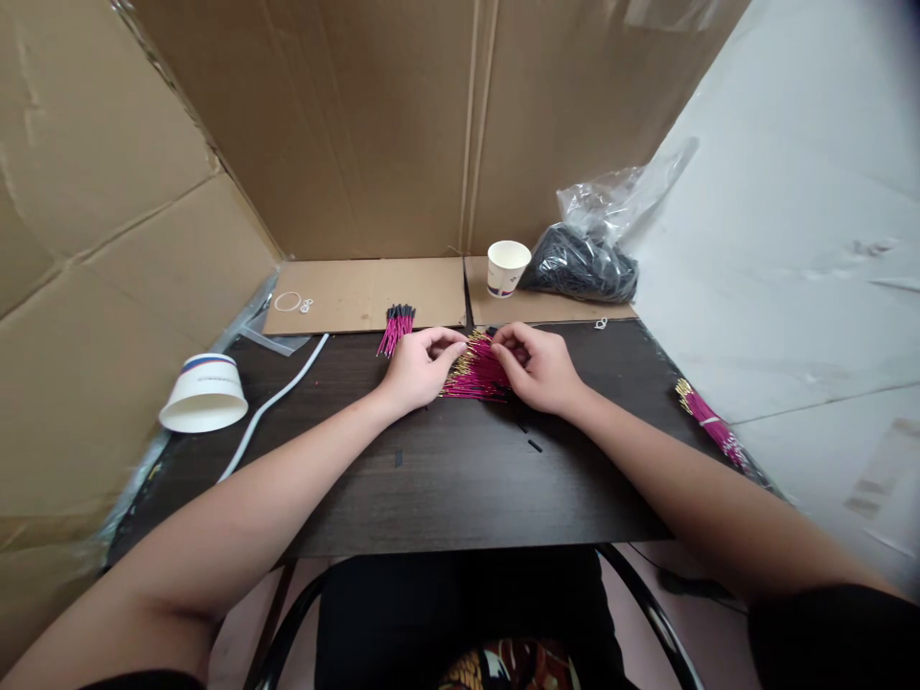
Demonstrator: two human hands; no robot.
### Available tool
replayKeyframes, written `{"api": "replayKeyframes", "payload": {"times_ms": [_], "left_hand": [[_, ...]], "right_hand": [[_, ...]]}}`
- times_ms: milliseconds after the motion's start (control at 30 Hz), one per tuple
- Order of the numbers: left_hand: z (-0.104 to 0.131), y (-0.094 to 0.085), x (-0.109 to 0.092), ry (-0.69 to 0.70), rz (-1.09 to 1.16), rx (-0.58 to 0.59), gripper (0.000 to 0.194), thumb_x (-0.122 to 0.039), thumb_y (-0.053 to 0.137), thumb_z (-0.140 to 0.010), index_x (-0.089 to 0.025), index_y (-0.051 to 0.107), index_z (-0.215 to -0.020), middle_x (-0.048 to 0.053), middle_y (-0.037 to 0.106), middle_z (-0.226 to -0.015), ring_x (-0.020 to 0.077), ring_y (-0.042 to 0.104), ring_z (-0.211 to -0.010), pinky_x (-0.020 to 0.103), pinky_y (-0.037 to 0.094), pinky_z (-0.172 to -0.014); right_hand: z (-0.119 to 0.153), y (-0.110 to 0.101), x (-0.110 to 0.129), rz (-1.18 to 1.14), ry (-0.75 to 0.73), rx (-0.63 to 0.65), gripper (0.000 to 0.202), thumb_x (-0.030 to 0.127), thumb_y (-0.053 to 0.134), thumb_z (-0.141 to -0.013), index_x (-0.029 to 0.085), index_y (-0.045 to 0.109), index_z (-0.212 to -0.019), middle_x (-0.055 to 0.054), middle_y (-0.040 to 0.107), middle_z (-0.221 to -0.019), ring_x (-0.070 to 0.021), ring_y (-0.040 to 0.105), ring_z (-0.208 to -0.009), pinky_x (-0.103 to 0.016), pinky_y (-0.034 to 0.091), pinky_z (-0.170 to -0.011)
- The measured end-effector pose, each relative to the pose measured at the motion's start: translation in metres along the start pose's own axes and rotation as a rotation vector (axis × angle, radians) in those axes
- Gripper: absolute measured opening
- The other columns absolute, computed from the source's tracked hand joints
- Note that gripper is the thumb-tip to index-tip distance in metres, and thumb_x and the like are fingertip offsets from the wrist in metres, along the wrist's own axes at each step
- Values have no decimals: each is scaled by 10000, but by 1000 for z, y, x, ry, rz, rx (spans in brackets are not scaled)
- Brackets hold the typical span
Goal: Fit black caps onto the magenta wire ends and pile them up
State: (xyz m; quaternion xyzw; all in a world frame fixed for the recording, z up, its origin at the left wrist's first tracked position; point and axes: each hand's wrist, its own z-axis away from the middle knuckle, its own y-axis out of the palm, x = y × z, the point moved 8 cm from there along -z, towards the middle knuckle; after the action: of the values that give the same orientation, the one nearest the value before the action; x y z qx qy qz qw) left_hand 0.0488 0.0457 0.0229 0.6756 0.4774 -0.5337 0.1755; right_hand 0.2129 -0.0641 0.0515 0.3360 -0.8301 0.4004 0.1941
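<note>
A pile of magenta wires [483, 374] with gold metal tips lies on the dark table between my hands. My left hand [425, 366] is at the pile's left side, thumb and forefinger pinched together beside the gold tips. Over the right side of the wires, my right hand [536, 366] is also closed in a pinch, with a small black piece by its fingertips. What either pinch holds is too small to make out. Behind my left hand rests a bunch of magenta wires with black sleeves [397, 328] on their ends.
Short black tube pieces [535, 446] lie loose in front. A paper cup [507, 268] and a plastic bag of black pieces [582, 264] stand at the back on cardboard [366, 287]. Left are a tipped paper bowl [205, 395] and white tube [277, 398]; right, a tied wire bundle [708, 419].
</note>
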Motion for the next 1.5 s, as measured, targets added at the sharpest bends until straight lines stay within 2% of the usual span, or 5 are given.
{"api": "replayKeyframes", "payload": {"times_ms": [700, 1067, 1500], "left_hand": [[0, 2, 2, 2, 13, 25, 233, -344, 779, -970, -144, 823, -1081, 106, 822, -1002, 198, 741, -852, 365, 623, -851], [3, 5, 3, 21, -62, 55, 313, -421, 765, -977, -141, 850, -1087, 107, 824, -966, 189, 689, -749, 334, 546, -716], [7, 7, -4, 53, -110, 78, 307, -429, 762, -984, -156, 870, -1072, 113, 824, -967, 200, 682, -753, 331, 524, -678]], "right_hand": [[-2, -1, 5, 34, -34, 24, 84, 252, 635, -1064, 206, 670, -1002, -44, 731, -846, -164, 602, -661, -309, 473, -649], [-4, -1, 6, 114, -125, 42, 75, 214, 631, -1052, 193, 694, -1018, -60, 737, -886, -178, 583, -709, -335, 476, -706], [-2, 2, 10, 113, -162, 65, 78, 212, 628, -1050, 198, 696, -1014, -62, 720, -879, -189, 596, -726, -343, 479, -706]]}}
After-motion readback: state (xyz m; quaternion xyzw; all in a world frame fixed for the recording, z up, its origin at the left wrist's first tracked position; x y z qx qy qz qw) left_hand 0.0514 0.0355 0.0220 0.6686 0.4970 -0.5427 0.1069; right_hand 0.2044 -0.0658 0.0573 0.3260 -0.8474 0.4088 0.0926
